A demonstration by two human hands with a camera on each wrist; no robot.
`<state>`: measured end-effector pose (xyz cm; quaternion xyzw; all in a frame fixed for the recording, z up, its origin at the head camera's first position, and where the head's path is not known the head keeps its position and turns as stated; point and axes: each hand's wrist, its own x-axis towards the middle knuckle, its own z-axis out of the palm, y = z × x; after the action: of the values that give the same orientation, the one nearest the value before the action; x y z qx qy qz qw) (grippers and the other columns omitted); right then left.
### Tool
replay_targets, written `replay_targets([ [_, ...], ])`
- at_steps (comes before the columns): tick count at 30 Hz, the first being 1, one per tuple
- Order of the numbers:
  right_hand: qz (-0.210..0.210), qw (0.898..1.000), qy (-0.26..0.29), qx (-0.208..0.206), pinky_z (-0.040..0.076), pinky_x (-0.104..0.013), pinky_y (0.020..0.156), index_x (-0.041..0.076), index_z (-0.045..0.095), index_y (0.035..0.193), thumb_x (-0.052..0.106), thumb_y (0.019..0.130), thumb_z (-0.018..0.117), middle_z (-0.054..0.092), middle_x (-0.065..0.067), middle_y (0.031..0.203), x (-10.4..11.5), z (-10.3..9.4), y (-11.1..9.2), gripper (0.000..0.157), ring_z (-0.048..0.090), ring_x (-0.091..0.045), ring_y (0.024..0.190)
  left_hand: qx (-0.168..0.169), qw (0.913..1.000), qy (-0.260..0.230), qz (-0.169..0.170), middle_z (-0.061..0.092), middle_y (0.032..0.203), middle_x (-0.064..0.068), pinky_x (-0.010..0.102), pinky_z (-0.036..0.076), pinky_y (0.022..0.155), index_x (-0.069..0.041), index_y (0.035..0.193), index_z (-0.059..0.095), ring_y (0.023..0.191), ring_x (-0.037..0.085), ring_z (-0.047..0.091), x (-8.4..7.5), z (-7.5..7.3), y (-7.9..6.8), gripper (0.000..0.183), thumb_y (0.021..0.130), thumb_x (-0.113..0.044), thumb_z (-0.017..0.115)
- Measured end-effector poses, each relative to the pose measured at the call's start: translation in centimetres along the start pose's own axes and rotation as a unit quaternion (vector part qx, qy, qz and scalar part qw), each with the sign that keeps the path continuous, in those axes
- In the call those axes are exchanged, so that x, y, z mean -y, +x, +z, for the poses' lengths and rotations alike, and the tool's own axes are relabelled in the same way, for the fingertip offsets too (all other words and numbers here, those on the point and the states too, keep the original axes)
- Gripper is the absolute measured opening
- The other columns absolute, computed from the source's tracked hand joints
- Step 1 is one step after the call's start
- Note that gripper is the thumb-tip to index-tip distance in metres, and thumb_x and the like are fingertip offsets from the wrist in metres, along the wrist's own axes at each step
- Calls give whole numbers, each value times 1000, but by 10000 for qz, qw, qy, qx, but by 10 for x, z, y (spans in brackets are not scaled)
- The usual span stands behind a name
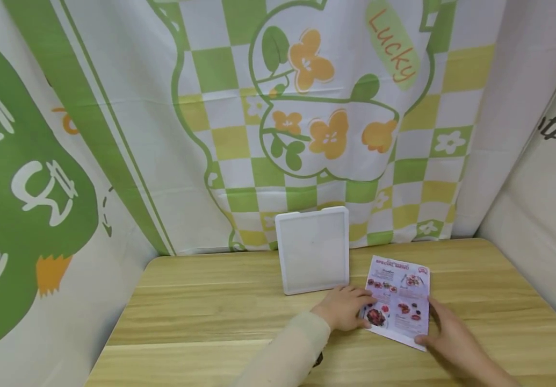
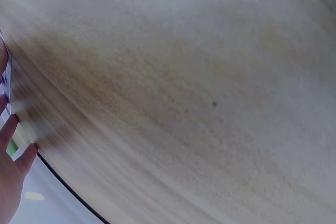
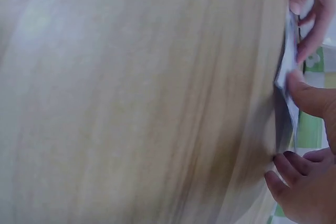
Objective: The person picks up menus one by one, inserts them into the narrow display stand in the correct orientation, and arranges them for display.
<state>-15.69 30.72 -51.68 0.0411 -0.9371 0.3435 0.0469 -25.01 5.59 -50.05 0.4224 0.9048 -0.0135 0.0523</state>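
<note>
A printed sheet headed "Special Menu" (image 1: 398, 301), with pictures of food, lies slightly turned on the wooden table, between both hands. My left hand (image 1: 343, 309) touches its left side, fingers spread and laid over the edge; the thumb is by the lower left corner. At the lower right, my right hand (image 1: 452, 333) holds the menu's edge, thumb on top and fingers along the right side. In the right wrist view the menu's near edge (image 3: 286, 69) is seen almost edge-on and looks slightly raised, with the right hand (image 3: 310, 171) beside it.
Behind the left hand, a white rectangular frame (image 1: 313, 252) leans back near the curtain (image 1: 239, 226) with green and yellow checks. The wooden table (image 1: 200, 317) reaches to cloth walls on both sides. Something small and dark (image 1: 317, 359) shows partly beneath the left sleeve.
</note>
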Motion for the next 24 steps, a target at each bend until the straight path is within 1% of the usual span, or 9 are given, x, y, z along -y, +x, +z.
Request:
replay_targets([
  [3, 5, 9991, 414, -39, 34, -68, 97, -21, 30, 141, 13, 71, 87, 56, -36, 122, 1, -1, 3, 96, 52, -54, 114, 38, 9998, -149, -89, 39, 152, -17, 34, 29, 114, -35, 148, 45, 140, 11, 35, 0, 0, 0, 61, 93, -58, 57],
  [5, 53, 9985, 532, -155, 40, -65, 95, -21, 33, 140, 11, 75, 84, 61, -31, 116, 1, -1, 5, 89, 58, -48, 108, 69, 9996, -248, -142, 38, 152, -16, 35, 28, 114, -35, 148, 45, 141, 11, 34, 0, 0, 1, 61, 93, -58, 58],
  [8, 347, 9971, 614, -269, 51, -45, 86, -21, 36, 138, 9, 83, 79, 65, -29, 110, 3, -1, 8, 77, 66, -36, 96, 113, 9991, -360, -185, 38, 153, -16, 36, 28, 115, -35, 148, 45, 141, 12, 34, 0, -1, 0, 62, 92, -58, 59],
  [10, 624, 9953, 685, -267, 52, -32, 76, -22, 35, 138, 6, 85, 76, 65, -30, 110, 4, 0, 9, 73, 68, -27, 87, 113, 9987, -440, -221, 39, 152, -16, 36, 28, 115, -35, 148, 45, 141, 12, 34, 0, -1, 0, 62, 92, -58, 59],
  [12, 841, 9926, 835, -249, 51, -24, 69, -22, 33, 139, 1, 86, 73, 63, -33, 112, 6, 0, 10, 70, 68, -22, 81, 101, 9984, -493, -255, 39, 152, -16, 36, 27, 115, -35, 148, 44, 141, 12, 34, -1, -1, -1, 63, 91, -58, 60],
  [14, 990, 9903, 938, -256, 51, -23, 66, -20, 32, 140, -2, 86, 71, 62, -34, 112, 8, 2, 11, 69, 67, -20, 78, 62, 9982, -521, -298, 40, 152, -15, 36, 28, 115, -34, 148, 44, 141, 12, 35, -2, -1, -1, 64, 91, -58, 61],
  [19, 1228, 9860, 1079, -313, 52, -25, 64, -18, 28, 144, -5, 87, 68, 59, -36, 116, 14, 5, 10, 71, 67, -22, 78, -40, 9961, -696, -548, 42, 152, -6, 35, 28, 115, -30, 148, 45, 140, 13, 37, -6, -2, -2, 67, 90, -56, 65],
  [21, 1231, 9854, 1099, -428, 53, -24, 63, -17, 27, 144, -6, 87, 67, 59, -37, 118, 16, 5, 8, 71, 66, -18, 77, -128, 9940, -825, -712, 43, 151, -4, 35, 30, 114, -29, 147, 46, 139, 14, 39, -8, -1, -1, 66, 89, -53, 67],
  [24, 1147, 9843, 1131, -725, 53, -23, 62, -16, 30, 145, -8, 86, 67, 59, -37, 117, 17, 5, 6, 69, 65, -10, 73, -330, 9893, -1057, -953, 48, 147, -4, 36, 34, 111, -26, 146, 47, 135, 14, 44, -11, 2, 4, 65, 89, -51, 68],
])
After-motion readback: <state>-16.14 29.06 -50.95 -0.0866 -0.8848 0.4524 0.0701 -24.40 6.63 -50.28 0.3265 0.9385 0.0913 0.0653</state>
